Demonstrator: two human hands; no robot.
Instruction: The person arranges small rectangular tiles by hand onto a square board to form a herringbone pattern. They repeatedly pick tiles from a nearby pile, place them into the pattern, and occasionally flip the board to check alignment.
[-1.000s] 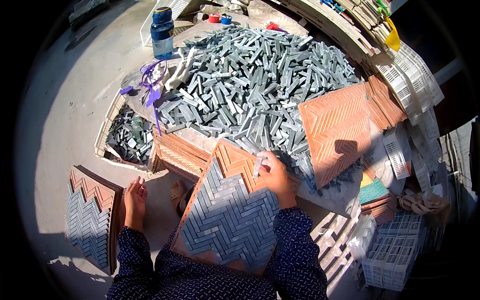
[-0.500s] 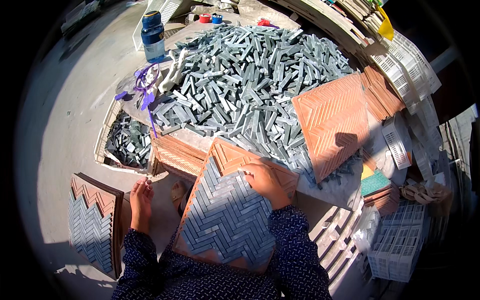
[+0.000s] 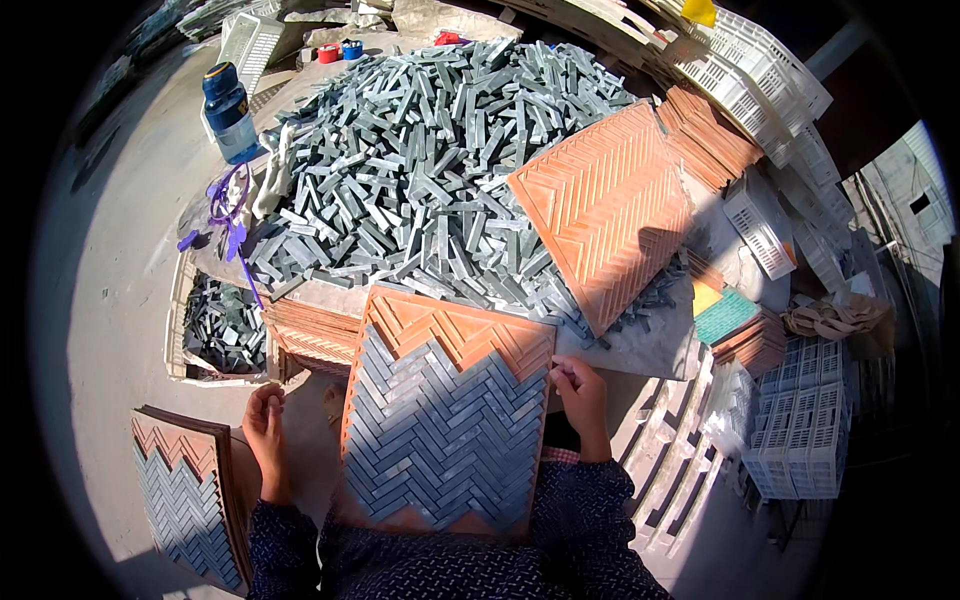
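Note:
A terracotta-coloured herringbone tray (image 3: 527,345) leans on my lap, its grooves mostly filled with grey-blue stone strips (image 3: 440,435). The grooves along its top edge show bare. My right hand (image 3: 583,405) is beside the tray's right edge, fingers curled with the tips at the rim; whether they pinch anything is hidden. Left of the tray, apart from it, my left hand (image 3: 266,435) is raised with its fingers curled together; anything inside is too small to make out. Beyond the tray spreads a big heap of loose grey strips (image 3: 430,160) on the work table.
An unfilled tray (image 3: 605,210) lies on the heap's right side. Filled trays (image 3: 185,490) stand stacked at lower left. A crate of dark pieces (image 3: 175,335), a blue-topped bottle (image 3: 230,115) and purple scissors-like loops (image 3: 228,200) are at left. White plastic crates (image 3: 800,430) stand at right.
My right hand has moved from the tray's upper surface to its right edge. The tray now appears more upright and squarer to me. My left hand stays raised at the left. The view has shifted.

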